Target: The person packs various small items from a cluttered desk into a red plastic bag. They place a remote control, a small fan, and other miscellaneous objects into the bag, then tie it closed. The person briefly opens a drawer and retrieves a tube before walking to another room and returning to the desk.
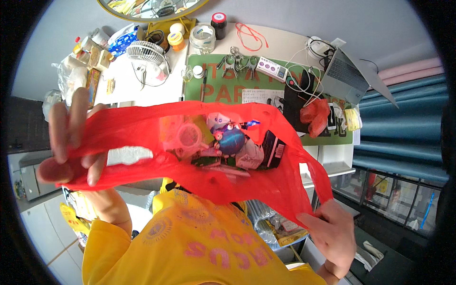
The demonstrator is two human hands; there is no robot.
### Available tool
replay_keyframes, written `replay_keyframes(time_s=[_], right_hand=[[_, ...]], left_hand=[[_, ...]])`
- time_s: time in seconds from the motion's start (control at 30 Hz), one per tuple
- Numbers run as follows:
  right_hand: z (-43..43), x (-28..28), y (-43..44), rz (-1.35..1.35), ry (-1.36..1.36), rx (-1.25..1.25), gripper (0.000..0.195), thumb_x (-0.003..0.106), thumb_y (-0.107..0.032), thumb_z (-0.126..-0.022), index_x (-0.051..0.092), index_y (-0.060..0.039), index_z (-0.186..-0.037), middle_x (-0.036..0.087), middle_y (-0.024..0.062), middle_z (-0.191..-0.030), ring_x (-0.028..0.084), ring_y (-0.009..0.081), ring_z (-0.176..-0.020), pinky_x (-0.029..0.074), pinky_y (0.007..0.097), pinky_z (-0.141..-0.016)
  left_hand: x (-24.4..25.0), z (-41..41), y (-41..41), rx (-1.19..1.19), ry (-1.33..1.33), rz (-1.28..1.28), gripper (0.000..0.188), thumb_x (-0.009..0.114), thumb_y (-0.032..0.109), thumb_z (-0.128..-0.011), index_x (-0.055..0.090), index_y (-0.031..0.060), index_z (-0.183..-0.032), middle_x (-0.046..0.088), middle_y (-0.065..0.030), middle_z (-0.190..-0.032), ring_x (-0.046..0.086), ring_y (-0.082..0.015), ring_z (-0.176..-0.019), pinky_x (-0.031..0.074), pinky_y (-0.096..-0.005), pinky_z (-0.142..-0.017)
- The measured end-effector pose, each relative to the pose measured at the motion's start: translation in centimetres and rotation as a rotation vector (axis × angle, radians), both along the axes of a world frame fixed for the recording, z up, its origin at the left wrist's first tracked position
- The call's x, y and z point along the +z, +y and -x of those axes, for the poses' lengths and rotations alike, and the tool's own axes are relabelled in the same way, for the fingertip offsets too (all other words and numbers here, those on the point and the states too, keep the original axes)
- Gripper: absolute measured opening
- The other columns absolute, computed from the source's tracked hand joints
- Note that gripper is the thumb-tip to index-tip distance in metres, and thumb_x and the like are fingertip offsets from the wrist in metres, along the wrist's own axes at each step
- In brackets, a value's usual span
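Note:
A red plastic carrier bag [228,185] is stretched wide before my chest, its mouth open towards me. My left hand [76,149] is at the bag's left handle, which passes among its spread, slightly blurred fingers. On the right, my right hand [331,231] grips the other handle with bent fingers. Inside the bag lie a shiny blue round object [231,141], a pink round container [188,135] partly seen through the red film, a dark box with a barcode [276,151] and a crumpled pale packet [251,155]. The bottom of the bag is hidden.
Behind the bag, a desk with a green mat [224,60] holds metal clamps [240,64], a power strip [271,69], a marker [203,85] and a tilted laptop [349,76]. A small white fan [146,53], clear tape rolls [202,38] and a dark jar [218,26] stand farther left.

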State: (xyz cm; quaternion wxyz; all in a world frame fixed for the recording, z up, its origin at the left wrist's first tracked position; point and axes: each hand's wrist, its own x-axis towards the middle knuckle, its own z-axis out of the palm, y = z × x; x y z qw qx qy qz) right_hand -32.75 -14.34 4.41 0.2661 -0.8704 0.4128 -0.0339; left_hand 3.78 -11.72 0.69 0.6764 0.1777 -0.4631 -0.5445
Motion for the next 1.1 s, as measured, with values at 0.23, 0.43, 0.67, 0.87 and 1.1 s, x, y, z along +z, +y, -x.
replay_keyframes(time_s=[0.23,0.43,0.67,0.87,1.1], right_hand=[[0.5,-0.8,-0.5,-0.475,0.163,0.22,0.022,0.064,-0.003,-0.065,0.065,-0.0063,-0.086,0.06,0.0065,-0.071,0.06,0.019,-0.058,0.044,0.0289,-0.046],[0.4,2.3,-1.7,-0.512,-0.323,0.253,0.027,0.074,-0.015,-0.066,0.067,-0.0042,-0.09,0.063,0.0081,-0.063,0.058,0.0208,-0.047,0.044,0.0294,-0.043],[-0.9,3.3,-2.2,-0.624,-0.367,0.219,0.026,0.072,-0.01,-0.067,0.066,-0.0014,-0.09,0.061,0.0088,-0.061,0.058,0.0201,-0.048,0.042,0.0277,-0.043],[-2.1,2.9,-3.2,-0.788,-0.205,0.275,0.029,0.068,-0.013,-0.074,0.06,0.0002,-0.099,0.06,0.0129,-0.069,0.057,0.0162,-0.052,0.043,0.0272,-0.045],[-2.2,-1.8,-8.4,-0.549,-0.23,-0.062,0.014,0.065,-0.013,-0.076,0.065,-0.0037,-0.087,0.066,0.0105,-0.083,0.064,0.017,-0.068,0.05,0.0307,-0.058]], left_hand=[[-2.8,-2.8,0.7,0.006,0.065,-0.098,0.035,0.073,0.03,-0.069,0.046,0.0083,-0.074,0.043,-0.0015,-0.08,0.054,-0.0087,-0.058,0.052,-0.0142,-0.047],[-2.9,-5.1,-0.3,-0.318,-0.063,0.113,0.026,0.074,0.025,-0.069,0.063,0.0028,-0.078,0.061,-0.0112,-0.074,0.054,-0.0107,-0.055,0.047,-0.0212,-0.048],[-2.3,-8.5,-1.2,-0.539,-0.279,0.152,0.036,0.077,0.027,-0.067,0.065,0.0012,-0.089,0.064,-0.0134,-0.082,0.058,-0.0126,-0.05,0.043,-0.0188,-0.041],[-2.3,-7.6,-0.3,-0.73,-0.366,0.232,0.037,0.073,0.023,-0.072,0.063,-0.0005,-0.098,0.062,-0.0103,-0.084,0.058,-0.0126,-0.055,0.043,-0.0193,-0.043],[-2.0,-7.5,-0.3,-0.697,-0.391,0.199,0.036,0.07,0.021,-0.075,0.061,-0.0015,-0.102,0.061,-0.0125,-0.086,0.06,-0.0163,-0.063,0.047,-0.0203,-0.05]])
